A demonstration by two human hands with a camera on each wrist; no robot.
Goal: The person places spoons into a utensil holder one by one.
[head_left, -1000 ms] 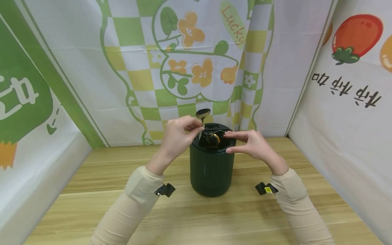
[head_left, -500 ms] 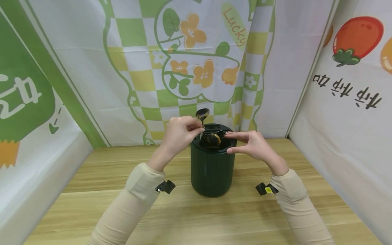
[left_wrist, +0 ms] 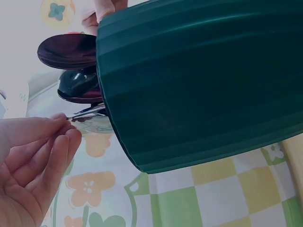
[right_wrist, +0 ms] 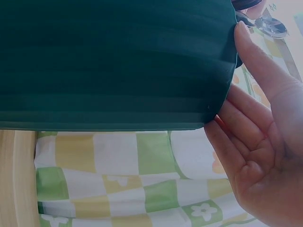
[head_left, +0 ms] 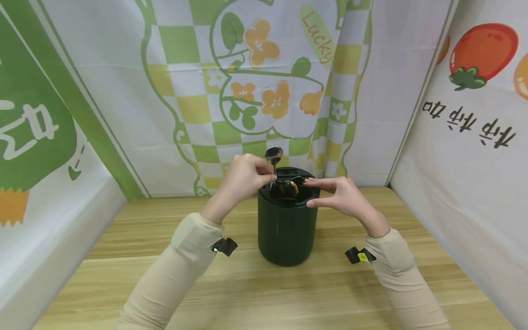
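My left hand [head_left: 247,176] pinches a shiny spoon [head_left: 274,155] by its handle, just over the left side of a dark green ribbed utensil holder [head_left: 286,233]. The spoon stands upright with its bowl above my fingertips. Two more dark, glossy spoons [left_wrist: 68,49] stick out of the holder's opening, bowls up; a gold glint shows on one bowl [head_left: 288,188] in the head view. My right hand [head_left: 340,195] touches the holder's right rim, its thumb at the front and its fairly straight fingers farther back. The lower ends of the spoons are hidden inside the holder.
The holder stands on a light wood-grain table [head_left: 264,293]. Close behind it hangs a green, yellow and white checked cloth [head_left: 194,110]. White printed panels rise at the left and the right [head_left: 466,151]. A small black device is strapped at each wrist.
The pinched spoon has barely shifted, its bowl turning slightly. Both hands stay where they are on the spoon and the rim; the head view has drifted a little.
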